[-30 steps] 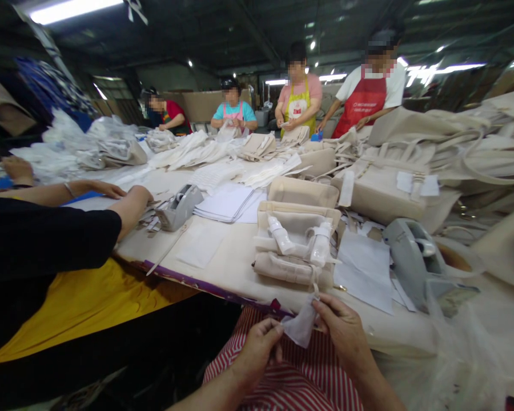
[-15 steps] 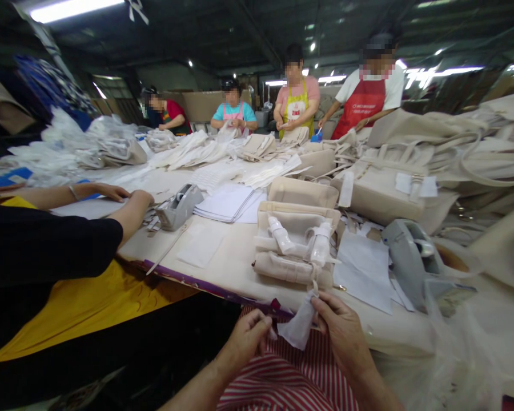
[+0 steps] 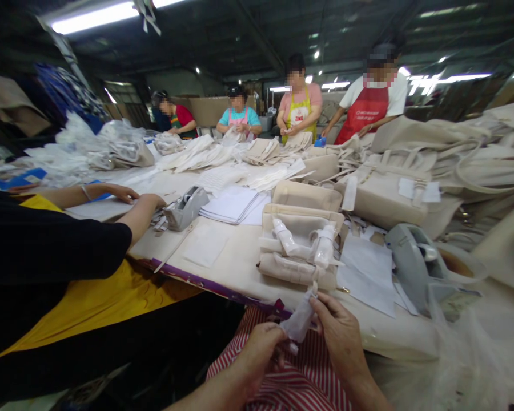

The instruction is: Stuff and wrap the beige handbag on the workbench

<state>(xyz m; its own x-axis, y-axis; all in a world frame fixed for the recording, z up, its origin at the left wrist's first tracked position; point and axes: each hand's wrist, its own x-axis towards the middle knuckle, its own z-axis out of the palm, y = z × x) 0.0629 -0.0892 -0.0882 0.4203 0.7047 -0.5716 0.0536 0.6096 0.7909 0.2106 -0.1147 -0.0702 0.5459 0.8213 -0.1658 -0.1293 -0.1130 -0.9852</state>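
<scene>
A small white tissue wrap (image 3: 300, 318) hangs from the bottom of a cream handbag (image 3: 300, 245) lying at the table's near edge. My left hand (image 3: 259, 351) pinches the wrap's lower end over my red-striped lap. On the wrap's right side, my right hand (image 3: 340, 338) grips its upper part with thumb and fingers. The bag's handles carry white wrapping too.
A grey tape dispenser (image 3: 415, 264) stands right of the bag, another (image 3: 185, 208) to the left near a neighbour's arm (image 3: 142, 210). White paper sheets (image 3: 366, 274), stacked sheets (image 3: 234, 204) and piles of cream bags (image 3: 388, 193) cover the table. Several aproned people stand at the far end.
My left hand came back up to the wrap's lower end and closed on it; the wrap is now bunched narrower. The view shifted slightly downward.
</scene>
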